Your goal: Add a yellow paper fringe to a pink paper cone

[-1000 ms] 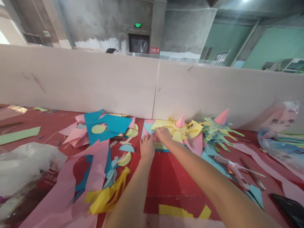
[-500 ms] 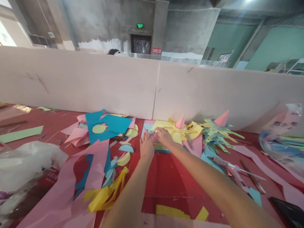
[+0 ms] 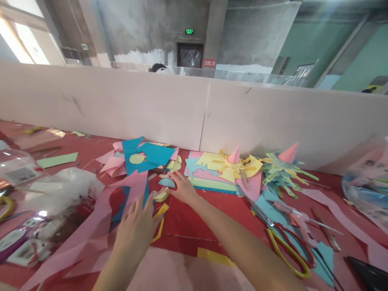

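My left hand [image 3: 138, 220], fingers apart and holding nothing I can see, hovers by the yellow paper strips [image 3: 161, 218] and the long pink paper [image 3: 100, 218]. My right hand [image 3: 184, 189] has its fingers spread over small paper cut-outs. Nearest to it are a light blue half-circle [image 3: 166, 182] and a pale yellow piece [image 3: 161, 197]; whether its thumb touches the yellow piece I cannot tell. A stack of coloured sheets [image 3: 212, 184] lies just beyond the right hand. Left of that sits a blue sheet [image 3: 157, 154] with a yellow circle [image 3: 137, 159].
Two paper shapes with pink cones [image 3: 234, 155] [image 3: 289, 153] stand along the white partition [image 3: 151, 105]. Scissors [image 3: 285, 242], a pink glue gun [image 3: 300, 222] and a brown stick [image 3: 325, 229] lie right. Plastic bags [image 3: 63, 194] and a purple-and-white object [image 3: 18, 238] are left.
Both hands have left the sheet stack and moved left and nearer, with fingers spreading. The view has turned slightly left. The scissors, hidden by the right arm before, now show.
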